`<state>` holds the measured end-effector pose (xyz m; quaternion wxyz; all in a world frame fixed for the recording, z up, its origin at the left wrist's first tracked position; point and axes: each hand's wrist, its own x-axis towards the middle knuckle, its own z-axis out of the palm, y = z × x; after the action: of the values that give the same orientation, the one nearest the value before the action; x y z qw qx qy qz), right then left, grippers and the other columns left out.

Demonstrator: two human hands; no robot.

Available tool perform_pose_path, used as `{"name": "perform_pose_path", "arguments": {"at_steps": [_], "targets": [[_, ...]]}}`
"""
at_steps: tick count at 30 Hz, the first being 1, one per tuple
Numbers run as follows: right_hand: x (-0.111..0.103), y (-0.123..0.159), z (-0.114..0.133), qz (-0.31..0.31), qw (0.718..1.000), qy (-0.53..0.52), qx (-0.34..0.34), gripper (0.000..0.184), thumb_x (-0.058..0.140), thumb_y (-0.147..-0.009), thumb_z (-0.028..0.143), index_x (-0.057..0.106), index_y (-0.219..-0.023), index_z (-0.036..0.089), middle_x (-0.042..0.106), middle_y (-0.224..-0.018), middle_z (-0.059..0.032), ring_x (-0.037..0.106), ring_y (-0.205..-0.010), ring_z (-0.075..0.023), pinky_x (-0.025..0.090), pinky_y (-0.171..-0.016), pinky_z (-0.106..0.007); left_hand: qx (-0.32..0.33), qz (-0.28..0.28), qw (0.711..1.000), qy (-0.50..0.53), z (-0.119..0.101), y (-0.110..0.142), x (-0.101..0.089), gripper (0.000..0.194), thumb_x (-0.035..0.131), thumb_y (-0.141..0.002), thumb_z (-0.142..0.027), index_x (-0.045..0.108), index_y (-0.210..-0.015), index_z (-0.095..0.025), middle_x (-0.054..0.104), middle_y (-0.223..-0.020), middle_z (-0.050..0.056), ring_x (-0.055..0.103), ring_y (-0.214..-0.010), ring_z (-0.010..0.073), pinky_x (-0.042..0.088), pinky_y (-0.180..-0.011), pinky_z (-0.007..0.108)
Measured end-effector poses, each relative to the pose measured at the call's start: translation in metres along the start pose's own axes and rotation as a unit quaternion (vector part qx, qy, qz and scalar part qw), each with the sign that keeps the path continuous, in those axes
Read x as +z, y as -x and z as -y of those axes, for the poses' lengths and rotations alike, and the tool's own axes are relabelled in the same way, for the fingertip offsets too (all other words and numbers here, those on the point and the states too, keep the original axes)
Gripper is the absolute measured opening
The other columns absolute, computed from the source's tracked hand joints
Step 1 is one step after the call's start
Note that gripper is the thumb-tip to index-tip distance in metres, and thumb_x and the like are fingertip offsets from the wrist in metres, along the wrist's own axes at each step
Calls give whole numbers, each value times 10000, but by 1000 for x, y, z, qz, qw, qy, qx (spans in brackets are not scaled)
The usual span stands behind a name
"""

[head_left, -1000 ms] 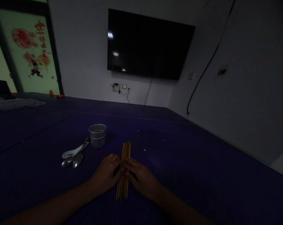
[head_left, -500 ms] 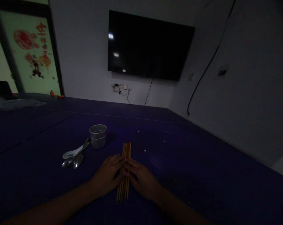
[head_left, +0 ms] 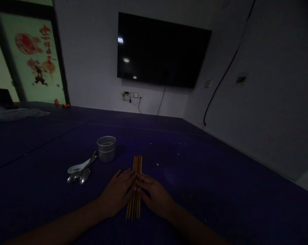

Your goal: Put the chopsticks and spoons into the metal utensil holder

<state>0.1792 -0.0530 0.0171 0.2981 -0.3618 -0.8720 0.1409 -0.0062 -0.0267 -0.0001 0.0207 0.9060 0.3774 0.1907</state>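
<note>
Several wooden chopsticks (head_left: pixel 138 165) lie side by side on the dark blue surface, pointing away from me. My left hand (head_left: pixel 117 192) presses on them from the left, its fingertips on the sticks. From the other side my right hand (head_left: pixel 156 197) holds the same bundle, thumb and fingers touching it. The two hands' fingertips almost meet and hide the middle of the chopsticks. To the left stands a metal cup (head_left: pixel 106 149), upright. Beside it lie a white ceramic spoon (head_left: pixel 77 167) and two metal spoons (head_left: pixel 85 176), overlapping at their handles.
The blue surface (head_left: pixel 220 170) runs back to the wall and carries small white scraps (head_left: pixel 157 164). A large dark television (head_left: pixel 161 51) hangs on the wall. A black cable (head_left: pixel 224 75) hangs at the right. Small orange objects (head_left: pixel 65 105) sit by the glass door (head_left: pixel 31 54).
</note>
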Motion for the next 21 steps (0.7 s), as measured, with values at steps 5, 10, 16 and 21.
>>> {"name": "perform_pose_path", "arguments": {"at_steps": [5,10,16,21], "targets": [[3,0,-4,-1,1000,17,-3,318,425,-882,133,617,-1122,215,600,-1208,-58,511,-1168,-169,343,-1065,-382,-4,15,1000,7,0,-1,-1,433,339,-939,-360,434,-1328,-196,467,-1378,112,392,-1288,247,283,-1067,518],[3,1,-6,-3,1000,23,-12,321,443,-872,127,624,-1116,231,611,-1196,-49,515,-1165,-172,368,-1046,-383,8,9,999,36,2,0,1,436,326,-948,-369,396,-1352,-222,454,-1392,89,374,-1302,223,298,-1074,488],[3,2,-4,-1,1000,25,-15,382,441,-866,118,576,-1203,238,594,-1226,-51,500,-1185,-175,363,-1052,-385,11,5,999,51,6,0,6,441,328,-950,-330,374,-1372,-207,419,-1416,107,361,-1312,212,287,-1087,471],[4,4,-4,-13,999,39,20,367,433,-873,155,568,-1212,195,576,-1249,-81,480,-1209,-191,361,-1054,-396,-17,19,999,44,3,-1,2,457,290,-946,-290,355,-1384,-178,377,-1440,119,335,-1328,214,298,-1083,470]]}}
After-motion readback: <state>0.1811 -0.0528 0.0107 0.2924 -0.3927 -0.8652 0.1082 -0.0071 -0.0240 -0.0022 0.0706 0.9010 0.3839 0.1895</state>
